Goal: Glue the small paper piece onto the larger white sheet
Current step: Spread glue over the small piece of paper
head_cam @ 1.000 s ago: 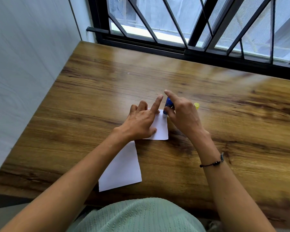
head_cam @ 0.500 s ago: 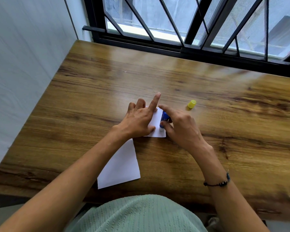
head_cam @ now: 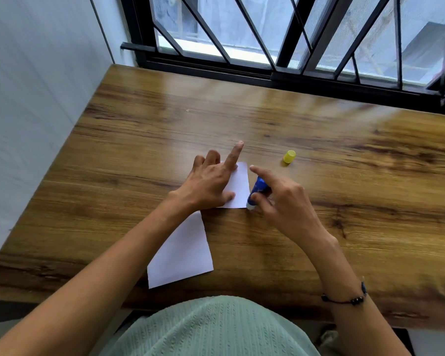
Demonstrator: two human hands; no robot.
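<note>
A small white paper piece [head_cam: 239, 186] lies flat on the wooden table [head_cam: 139, 140]. My left hand [head_cam: 208, 183] presses down on its left part with spread fingers, the index finger pointing away from me. My right hand [head_cam: 280, 199] grips a blue glue stick [head_cam: 258, 190], tilted, with its white tip touching the small piece's near right corner. The larger white sheet [head_cam: 183, 253] lies nearer to me, partly under my left forearm, close to the table's front edge.
The yellow glue cap [head_cam: 289, 156] stands on the table to the right of the papers. A white wall [head_cam: 36, 98] runs along the table's left side. A black barred window [head_cam: 280, 47] closes off the far edge.
My right hand has drawn the glue stick down the small piece's right edge, from the far corner to the near corner. My left hand has stayed pressed on the paper.
</note>
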